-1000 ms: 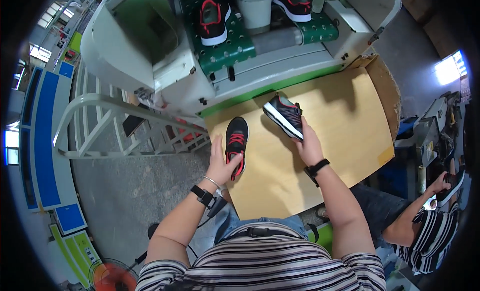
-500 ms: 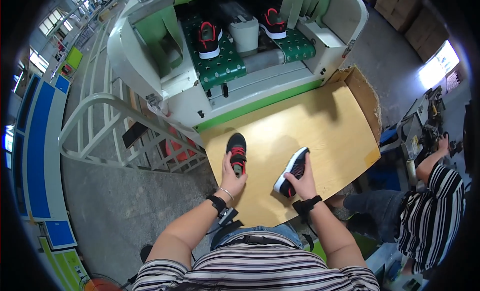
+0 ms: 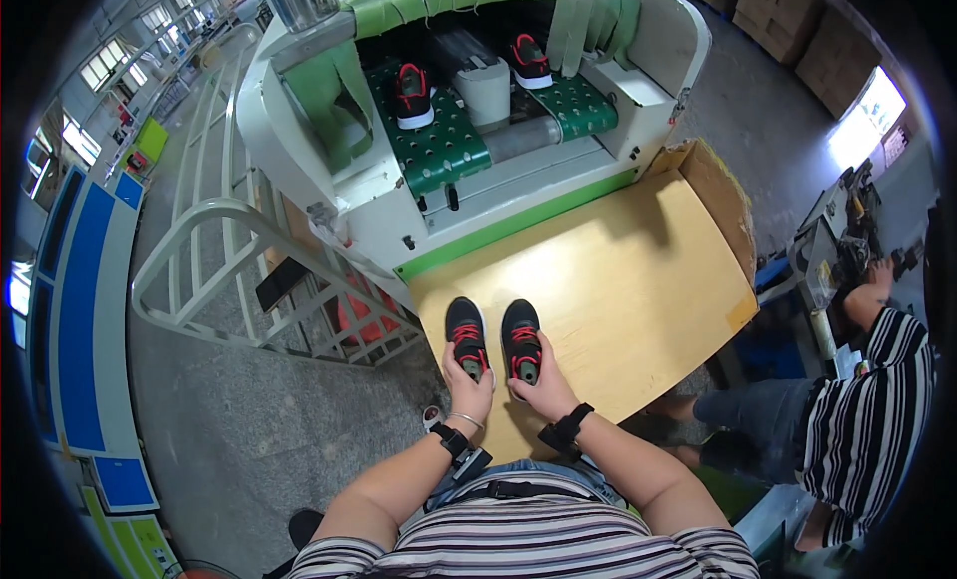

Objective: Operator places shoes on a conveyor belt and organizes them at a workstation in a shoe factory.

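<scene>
My left hand is closed round the heel end of a black sneaker with red laces, its toe pointing away from me. Beside it, my right hand grips the heel end of a matching black sneaker, also with red laces. The two shoes are side by side with a narrow gap, soles down over the left part of the wooden board. Whether the soles rest fully on the board I cannot tell.
Beyond the board stands a white and green machine with a perforated green conveyor belt. It carries a black-and-red sneaker on the left and another sneaker on the right. A metal rail frame stands left; a person in stripes works at right.
My right hand has brought its shoe leftward beside the other and turned it from its side to upright, toe away. The shoes on the belt have moved slightly deeper into the machine.
</scene>
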